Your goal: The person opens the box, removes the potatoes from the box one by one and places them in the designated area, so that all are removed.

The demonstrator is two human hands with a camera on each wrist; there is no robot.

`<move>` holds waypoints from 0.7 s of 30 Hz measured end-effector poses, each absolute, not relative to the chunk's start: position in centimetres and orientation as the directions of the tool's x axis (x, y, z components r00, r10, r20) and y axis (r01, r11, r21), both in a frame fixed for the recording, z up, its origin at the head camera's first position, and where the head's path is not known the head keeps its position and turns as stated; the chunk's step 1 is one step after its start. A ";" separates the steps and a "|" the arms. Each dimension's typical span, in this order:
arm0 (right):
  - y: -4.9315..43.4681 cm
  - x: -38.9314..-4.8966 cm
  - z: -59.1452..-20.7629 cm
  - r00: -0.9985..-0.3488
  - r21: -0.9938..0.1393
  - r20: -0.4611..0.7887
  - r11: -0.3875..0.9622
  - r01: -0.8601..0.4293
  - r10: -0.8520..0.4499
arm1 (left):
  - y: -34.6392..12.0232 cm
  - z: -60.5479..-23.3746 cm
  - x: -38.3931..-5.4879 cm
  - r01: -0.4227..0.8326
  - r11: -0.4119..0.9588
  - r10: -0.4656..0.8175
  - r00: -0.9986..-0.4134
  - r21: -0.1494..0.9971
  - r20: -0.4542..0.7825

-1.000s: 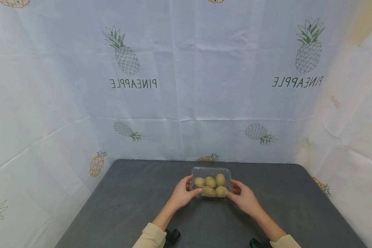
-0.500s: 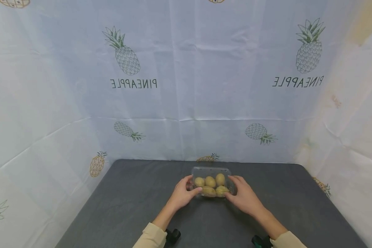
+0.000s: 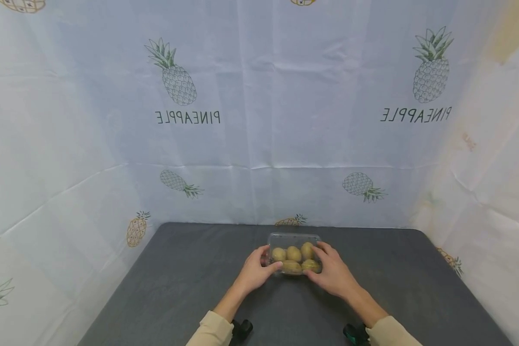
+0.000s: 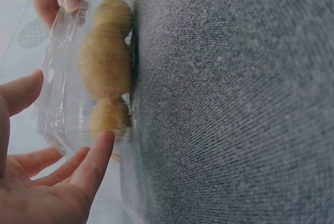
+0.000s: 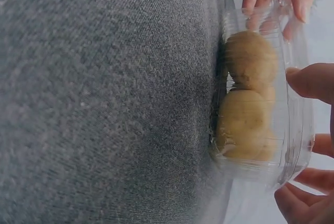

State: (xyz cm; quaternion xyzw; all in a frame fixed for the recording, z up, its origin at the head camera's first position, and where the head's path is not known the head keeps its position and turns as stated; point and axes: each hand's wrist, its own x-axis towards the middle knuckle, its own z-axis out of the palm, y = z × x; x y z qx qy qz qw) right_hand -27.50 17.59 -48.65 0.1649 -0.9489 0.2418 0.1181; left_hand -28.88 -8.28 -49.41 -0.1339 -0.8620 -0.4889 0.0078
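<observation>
A clear plastic clamshell box (image 3: pixel 294 237) sits on the dark table, holding several oval, yellow-brown, potato-like pieces (image 3: pixel 293 253). My left hand (image 3: pixel 255 272) holds its left end, thumb at the front corner and fingers along the side. On the opposite end my right hand (image 3: pixel 334 273) grips the box, with one finger reaching over the top and the thumb at the front. The right wrist view shows the right thumb (image 5: pixel 311 81) against the lid edge and fingertips at the lid's corner. In the left wrist view, the left fingers (image 4: pixel 94 164) touch the box's end wall.
Grey-black fabric covers the table (image 3: pixel 190 293). White cloth (image 3: pixel 259 134) printed with pineapples hangs behind it and on both sides. A black device (image 3: pixel 242 330) is on the left wrist, another black one (image 3: pixel 354 332) on the right.
My right hand has shifted left, from the box's right end to farther over its top right part. The left hand and the box stay about where they were.
</observation>
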 end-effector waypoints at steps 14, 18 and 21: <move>17.0 -27.8 -48.5 -0.897 -0.297 0.354 0.879 -0.374 -0.263 | -8.1 -49.7 -29.0 0.247 0.504 0.214 -0.964 0.828 0.158; 16.9 -27.7 -48.5 -0.889 -0.274 0.376 0.886 -0.375 -0.260 | -8.1 -49.7 -29.0 0.248 0.499 0.212 -0.964 0.831 0.160; 16.7 -27.7 -48.5 -0.884 -0.262 0.392 0.890 -0.373 -0.255 | -8.1 -49.7 -29.0 0.249 0.499 0.211 -0.964 0.830 0.163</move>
